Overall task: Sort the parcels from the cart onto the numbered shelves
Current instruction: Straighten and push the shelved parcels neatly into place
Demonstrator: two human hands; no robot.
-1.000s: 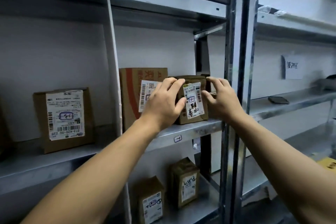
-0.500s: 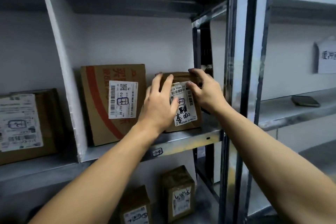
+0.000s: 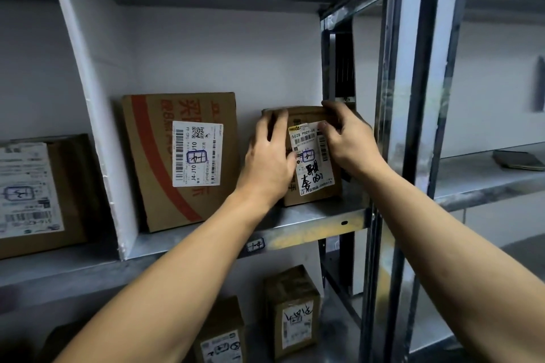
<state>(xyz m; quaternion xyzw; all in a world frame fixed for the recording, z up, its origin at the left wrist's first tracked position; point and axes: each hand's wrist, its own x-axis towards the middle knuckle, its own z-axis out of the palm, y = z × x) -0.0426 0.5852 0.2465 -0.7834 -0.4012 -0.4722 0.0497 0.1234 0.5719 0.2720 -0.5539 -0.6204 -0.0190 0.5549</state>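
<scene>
A small brown cardboard parcel (image 3: 312,168) with a white label and black handwriting stands upright on the metal shelf (image 3: 309,225), at the right end of its compartment. My left hand (image 3: 269,160) grips its left side, fingers over the top edge. My right hand (image 3: 349,141) holds its upper right corner, thumb on the label. A larger brown box with a red stripe (image 3: 182,156) stands just left of it on the same shelf. A small handwritten tag (image 3: 255,244) is stuck to the shelf's front edge.
A white divider panel (image 3: 97,115) separates this compartment from another labelled box (image 3: 38,194) at left. Two small parcels (image 3: 292,312) (image 3: 221,336) stand on the shelf below. A steel upright (image 3: 404,127) rises right of my hands; a dark flat object (image 3: 519,160) lies on the neighbouring shelf.
The view has moved closer and to the right. Both hands have pushed the small parcel deeper onto the shelf, and it now stands set back from the front edge.
</scene>
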